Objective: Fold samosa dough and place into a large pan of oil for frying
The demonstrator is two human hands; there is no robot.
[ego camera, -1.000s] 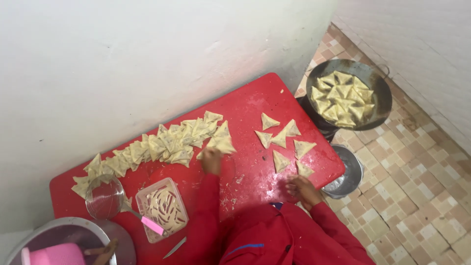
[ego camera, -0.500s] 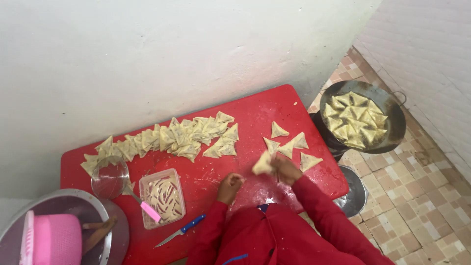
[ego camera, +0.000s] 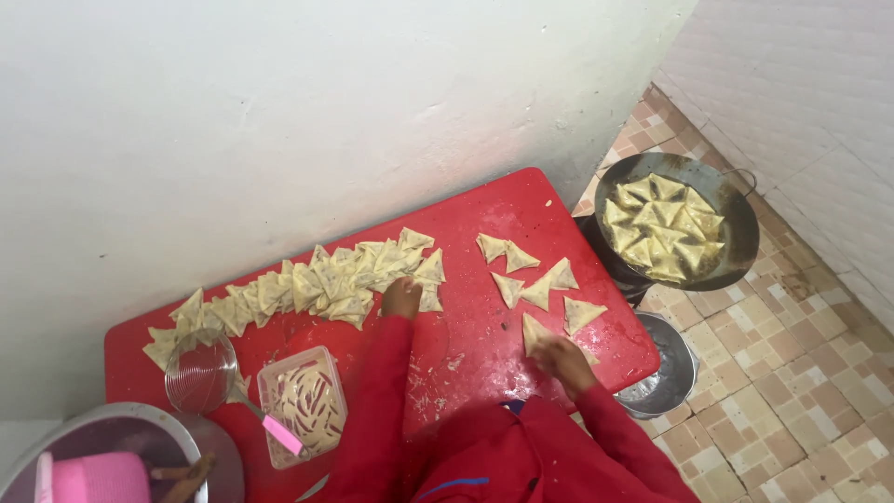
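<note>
A long row of raw triangular pastries (ego camera: 307,289) lies across the red table (ego camera: 466,345). My left hand (ego camera: 402,296), in a red sleeve, rests at the row's near right end, touching a pastry; its fingers are curled and their grip is hidden. My right hand (ego camera: 562,359) is at the table's front right, fingers on one triangular pastry (ego camera: 534,331) that lies on the table. Several more loose pastries (ego camera: 540,279) are spread just beyond it.
A dark pan of frying pastries (ego camera: 675,224) sits on a burner to the right, over tiled floor. A metal bowl (ego camera: 666,382) is below the table edge. At front left are a wire strainer (ego camera: 200,373), a plastic tub (ego camera: 300,405) and a metal basin (ego camera: 102,456) holding a pink container.
My left hand has reached out from near my body to the pastry row. My right hand has moved down to the table's front right with a pastry.
</note>
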